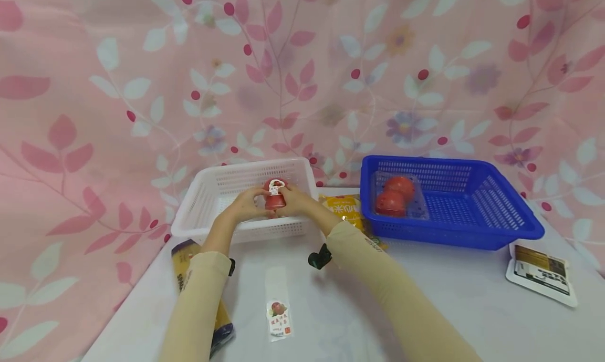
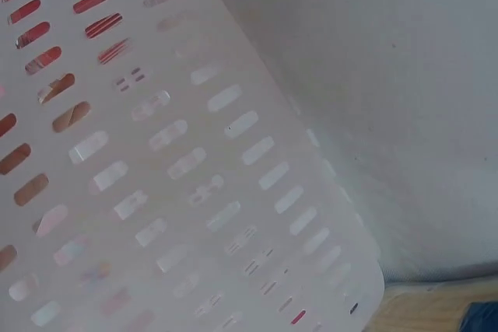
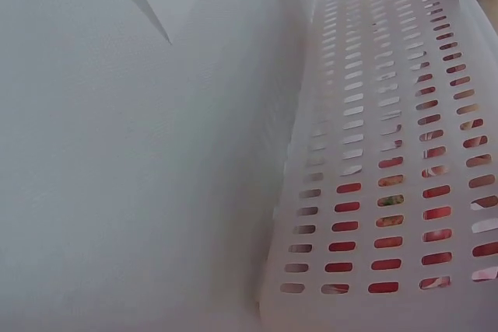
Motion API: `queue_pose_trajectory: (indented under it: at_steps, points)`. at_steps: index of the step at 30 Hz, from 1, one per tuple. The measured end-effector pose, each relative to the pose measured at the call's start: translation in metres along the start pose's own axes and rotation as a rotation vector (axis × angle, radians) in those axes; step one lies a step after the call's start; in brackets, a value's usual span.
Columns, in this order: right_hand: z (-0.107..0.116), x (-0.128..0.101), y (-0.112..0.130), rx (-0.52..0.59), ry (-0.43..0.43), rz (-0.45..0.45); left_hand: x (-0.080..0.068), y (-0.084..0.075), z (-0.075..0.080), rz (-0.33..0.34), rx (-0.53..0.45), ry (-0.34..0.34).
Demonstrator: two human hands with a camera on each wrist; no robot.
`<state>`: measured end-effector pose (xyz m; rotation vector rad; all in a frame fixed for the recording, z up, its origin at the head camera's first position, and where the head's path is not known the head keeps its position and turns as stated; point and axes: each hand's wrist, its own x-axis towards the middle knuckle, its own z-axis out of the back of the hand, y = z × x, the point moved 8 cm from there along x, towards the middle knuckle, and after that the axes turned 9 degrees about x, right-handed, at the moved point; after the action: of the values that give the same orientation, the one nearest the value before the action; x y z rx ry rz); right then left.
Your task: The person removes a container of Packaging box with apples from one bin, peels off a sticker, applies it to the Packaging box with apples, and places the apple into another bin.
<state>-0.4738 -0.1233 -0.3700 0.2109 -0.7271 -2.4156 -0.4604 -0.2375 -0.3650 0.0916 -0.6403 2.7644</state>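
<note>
Both hands meet over the white basket [image 1: 246, 186], and between them sits a small red packet [image 1: 275, 194] with a white label on top. The left hand [image 1: 246, 204] curls round its left side and the right hand [image 1: 295, 200] closes on its right side, so each grip is pinching the packet, which hangs just inside the basket's near wall, low over its floor. From the wrist views I only get the slotted white wall [image 2: 156, 161] with red showing through the holes [image 3: 381, 223]; the fingers themselves are out of sight there.

Right of the right grip, well apart, a blue basket [image 1: 472, 209] already holds a clear pack of two red fruits [image 1: 396, 195], set toward its left end. Between the two baskets, just beside the right wrist, lies a yellow packet [image 1: 345, 207] on the desk [image 1: 425, 299]. Nearer to me than the grips, a small clear sachet with a red picture [image 1: 279, 317] lies flat between the forearms, a long yellow-and-dark packet [image 1: 181, 267] lies partly under the left sleeve, and a white-edged dark pouch [image 1: 541, 271] sits far off to the right.

My reading is that the sorting is about a third done: one item is in the blue basket, the red packet is at the white one but not let go, and four things wait on the desk
</note>
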Motion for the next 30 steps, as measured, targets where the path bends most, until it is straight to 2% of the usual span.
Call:
queue_pose_trajectory:
  at_steps: [4,6,9,12,16,21,23,26,30]
  points:
    - [-0.001,-0.004,0.000,-0.008,0.004,-0.006,-0.003,0.001,-0.005,0.030,-0.006,0.004]
    - [-0.001,-0.007,0.001,-0.036,-0.009,0.002,-0.003,0.000,-0.006,0.022,-0.005,0.008]
    - [0.003,-0.010,0.007,-0.101,-0.056,0.059,-0.004,0.000,-0.006,0.012,0.009,0.014]
    - [0.010,-0.015,0.016,-0.140,-0.127,0.152,-0.003,-0.002,0.001,-0.022,0.048,-0.018]
    - [0.022,-0.028,0.021,-0.100,-0.195,0.219,-0.002,-0.005,0.009,-0.069,0.107,-0.079]
    - [0.044,-0.052,0.003,-0.021,-0.247,0.207,-0.001,-0.016,0.013,-0.024,0.168,-0.099]
    - [0.059,-0.062,-0.008,0.011,-0.274,0.214,-0.001,-0.023,0.017,0.009,0.211,-0.142]
    - [0.085,-0.075,-0.026,0.034,-0.314,0.225,0.002,-0.040,0.027,0.039,0.276,-0.258]
    - [0.117,-0.093,-0.050,0.041,-0.356,0.188,0.007,-0.073,0.037,0.020,0.311,-0.412]
